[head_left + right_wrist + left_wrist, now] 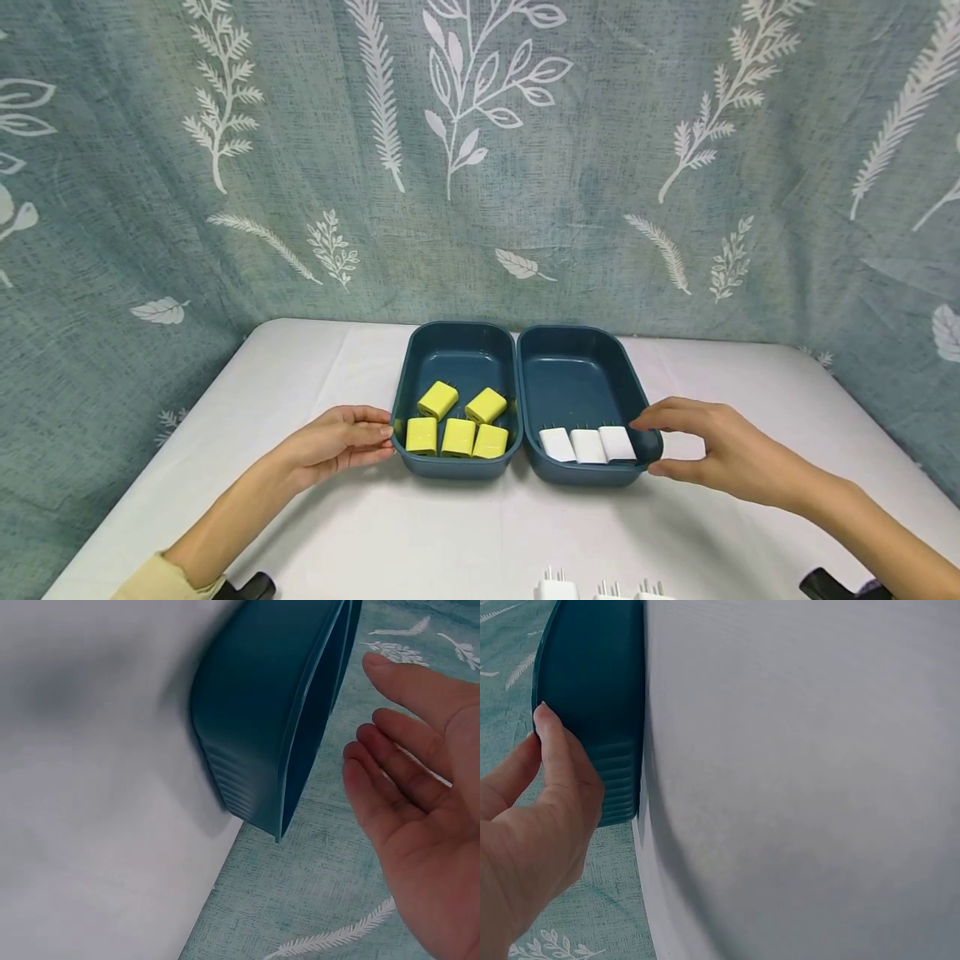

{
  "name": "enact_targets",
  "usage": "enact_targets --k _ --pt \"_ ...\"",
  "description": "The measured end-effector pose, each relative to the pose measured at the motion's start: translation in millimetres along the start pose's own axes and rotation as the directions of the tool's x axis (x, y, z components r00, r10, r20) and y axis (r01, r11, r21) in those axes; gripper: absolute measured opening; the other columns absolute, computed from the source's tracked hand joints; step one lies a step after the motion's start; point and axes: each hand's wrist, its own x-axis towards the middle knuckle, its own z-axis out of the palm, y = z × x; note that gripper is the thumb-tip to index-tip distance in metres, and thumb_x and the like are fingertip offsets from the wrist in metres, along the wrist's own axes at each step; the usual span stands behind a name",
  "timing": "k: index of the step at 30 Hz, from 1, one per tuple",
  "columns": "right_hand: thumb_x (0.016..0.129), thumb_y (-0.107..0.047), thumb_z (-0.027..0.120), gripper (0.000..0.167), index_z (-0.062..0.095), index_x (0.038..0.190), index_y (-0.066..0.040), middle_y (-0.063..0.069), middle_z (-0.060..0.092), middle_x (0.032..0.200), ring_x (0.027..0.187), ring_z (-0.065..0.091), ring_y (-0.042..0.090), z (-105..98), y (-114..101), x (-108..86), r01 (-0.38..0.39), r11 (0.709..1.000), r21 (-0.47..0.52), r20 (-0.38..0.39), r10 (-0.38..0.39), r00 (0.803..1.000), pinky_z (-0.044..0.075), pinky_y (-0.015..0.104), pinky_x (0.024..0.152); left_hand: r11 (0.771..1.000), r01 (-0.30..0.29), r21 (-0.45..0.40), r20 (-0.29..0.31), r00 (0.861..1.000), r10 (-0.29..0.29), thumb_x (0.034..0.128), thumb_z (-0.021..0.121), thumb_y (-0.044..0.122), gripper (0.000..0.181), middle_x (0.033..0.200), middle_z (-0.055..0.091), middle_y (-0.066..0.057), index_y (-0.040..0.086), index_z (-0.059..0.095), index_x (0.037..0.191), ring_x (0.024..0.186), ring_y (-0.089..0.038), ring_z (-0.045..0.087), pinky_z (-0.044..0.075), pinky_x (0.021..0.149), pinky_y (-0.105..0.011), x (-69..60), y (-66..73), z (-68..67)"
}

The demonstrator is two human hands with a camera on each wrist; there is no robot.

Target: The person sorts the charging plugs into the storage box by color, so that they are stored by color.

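Note:
My left hand [341, 442] pinches the rim of the left dark blue bin [456, 468] at its near left corner. The left wrist view has the thumb and index fingertip meeting at that rim. Several yellow plug adapters [457, 437] lie in this bin. Beside it stands the right dark blue bin [585, 476], with three white plug adapters [588, 447] in a row along its near side. My right hand [723, 450] is by that bin's near right corner, fingers relaxed and apart from the thumb. In the right wrist view, a gap shows between the hand [427, 772] and the bin [255, 712].
Both bins sit side by side toward the back of a white-covered table [420, 542]. More white plug adapters [558, 590] stand prongs up at the bottom edge of the head view. A green leaf-patterned curtain [480, 233] hangs behind and at the sides.

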Motion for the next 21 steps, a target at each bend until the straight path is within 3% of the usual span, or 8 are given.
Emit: enact_targets --k 8,14,16,21 --pt "0.076 -0.016 0.087 0.052 0.065 0.123 -0.024 -0.012 0.065 0.115 0.104 0.063 0.007 5.1 -10.6 -25.2 -0.019 1.000 0.007 -0.070 0.019 0.997 0.044 0.007 0.089 1.000 -0.006 0.000 0.007 1.000 0.006 0.0970 0.057 -0.003 0.038 0.099 0.061 -0.014 -0.018 0.039 0.127 0.092 -0.020 0.068 0.057 0.090 -0.030 0.8 -0.4 -0.1" --pt "0.071 -0.012 0.089 0.059 0.064 0.124 -0.020 -0.012 0.064 0.116 0.106 0.061 0.006 10.2 -16.3 -41.5 0.038 0.999 0.008 -0.096 -0.037 0.995 0.043 0.006 0.090 1.000 -0.005 -0.007 0.007 1.000 0.005 0.0970 0.057 -0.004 0.037 0.099 0.061 -0.014 -0.018 0.039 0.127 0.091 -0.020 0.068 0.057 0.089 -0.030 0.3 -0.6 0.5" --pt "0.071 -0.013 0.089 0.060 0.064 0.125 -0.020 -0.012 0.064 0.117 0.107 0.060 0.005 12.3 -18.5 -46.2 0.043 0.999 0.010 -0.096 -0.042 0.994 0.042 0.006 0.090 1.000 -0.004 -0.008 0.006 1.000 0.004 0.0969 0.057 -0.004 0.038 0.099 0.061 -0.014 -0.018 0.039 0.127 0.091 -0.020 0.068 0.057 0.089 -0.030 0.0 -0.6 0.7" --pt "0.078 -0.021 0.086 0.055 0.062 0.128 -0.025 -0.014 0.062 0.119 0.107 0.058 0.003 16.6 -27.2 -58.0 -0.031 0.999 0.025 -0.028 0.032 0.999 0.049 0.011 0.081 1.000 -0.003 -0.003 0.003 1.000 0.003 0.0968 0.057 -0.003 0.040 0.099 0.061 -0.015 -0.019 0.038 0.128 0.092 -0.020 0.068 0.057 0.090 -0.030 -0.3 -0.4 1.5"
